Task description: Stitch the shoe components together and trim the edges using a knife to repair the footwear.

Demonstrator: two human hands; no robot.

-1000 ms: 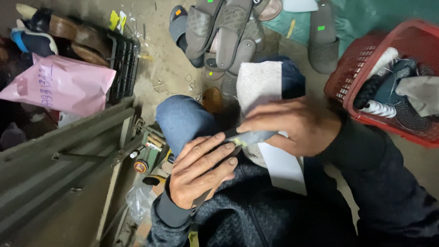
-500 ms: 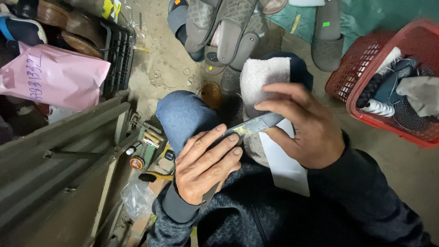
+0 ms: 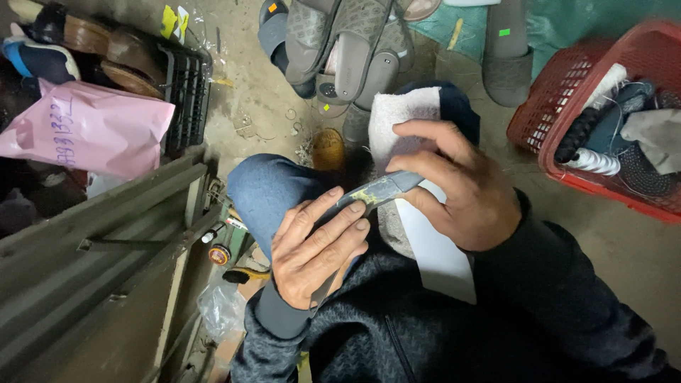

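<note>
Your left hand lies flat, fingers nearly straight and pressed together, over the near end of a dark grey strip marked with a yellow smear; it presses on the strip rather than curling round it. Your right hand pinches the far end of the same strip between thumb and bent forefinger, the other fingers loosely arched above. That strip runs slantwise between both hands, over your lap, just above a white cloth draped across your knee and a white sheet beneath the right wrist. Your blue trouser knee sits just left of the strip. Grey slippers lie on the floor ahead, a red basket of clothing stands to the right, and a pink bag rests to the left.
</note>
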